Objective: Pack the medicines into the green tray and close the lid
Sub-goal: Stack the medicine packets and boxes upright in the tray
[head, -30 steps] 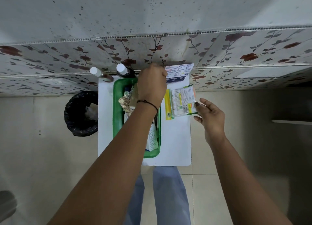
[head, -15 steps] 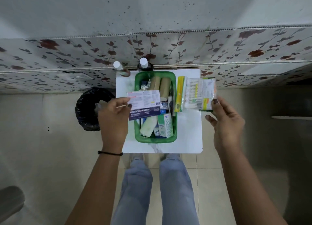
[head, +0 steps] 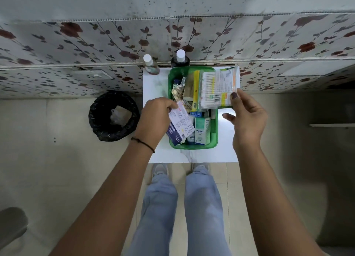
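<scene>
Packing is under way. The left hand [head: 153, 117] pinches a dressing packet [head: 179, 124], lowering it into the green tray [head: 214, 128] beside it. The right hand [head: 246, 119] holds a cotton-bud pack [head: 217, 88] above the tray's far end; that should go in next. No lid is visible.

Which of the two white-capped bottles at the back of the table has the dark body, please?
The right-hand white-capped bottle, standing just behind the green plastic tray; its body looks nearly black, while the left bottle is paler and reddish.

Home-like room corner, floral wall panels [head: 115, 38], tiled floor [head: 57, 178], lined black bin [head: 114, 115], small white table [head: 155, 86]
</scene>
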